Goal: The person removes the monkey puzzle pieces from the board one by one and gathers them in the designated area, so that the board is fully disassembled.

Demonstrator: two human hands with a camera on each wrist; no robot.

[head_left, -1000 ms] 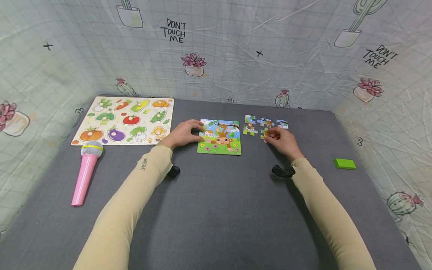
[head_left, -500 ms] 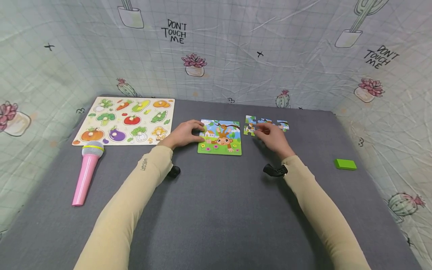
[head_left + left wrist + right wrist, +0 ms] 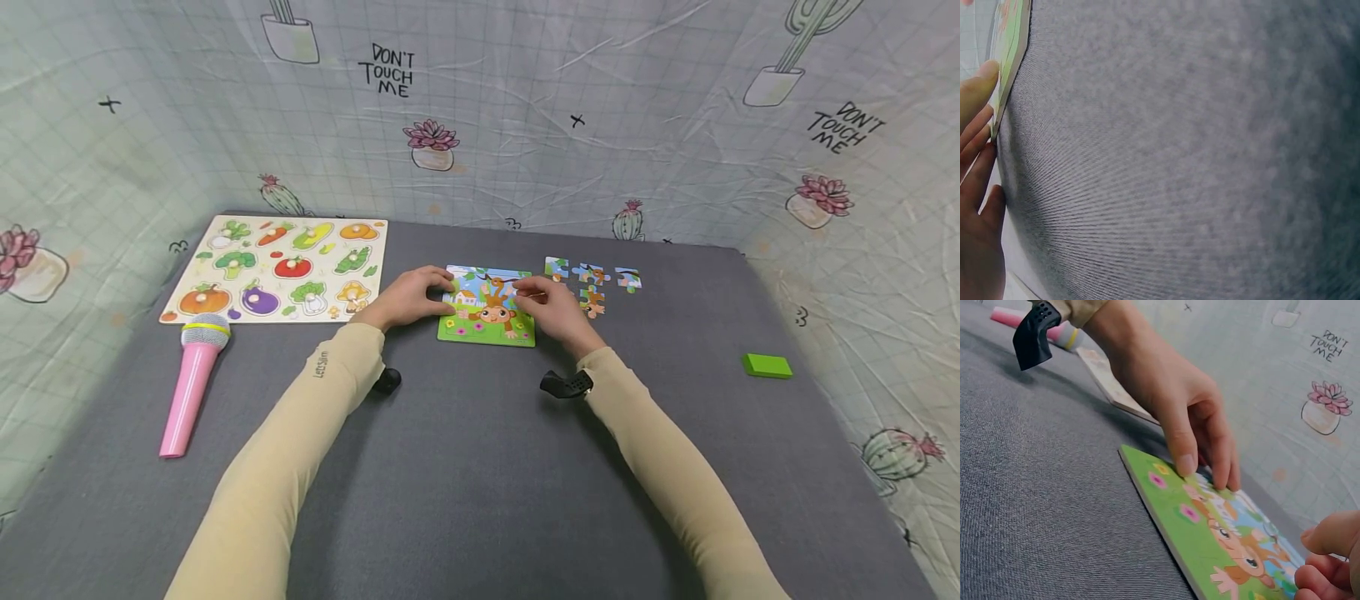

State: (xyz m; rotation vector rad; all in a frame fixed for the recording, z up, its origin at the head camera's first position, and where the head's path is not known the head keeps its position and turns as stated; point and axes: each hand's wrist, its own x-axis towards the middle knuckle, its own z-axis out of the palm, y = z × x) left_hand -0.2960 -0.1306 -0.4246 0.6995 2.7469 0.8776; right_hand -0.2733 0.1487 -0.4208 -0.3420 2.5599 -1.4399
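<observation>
L hand (image 3: 407, 298) relaxed, touching L edge of monkey puzzle bd (image 3: 483, 327). R hand (image 3: 557, 310) at bd's R side, grip unclear.

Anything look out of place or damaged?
Nothing looks spilled or damaged. The pink microphone looks slightly untidy: its head overlaps the near edge of the vegetable board in the head view; contact is unclear.

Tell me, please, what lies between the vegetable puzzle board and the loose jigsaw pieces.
The head view shows the monkey jigsaw board, with the left hand and right hand at its sides.
</observation>
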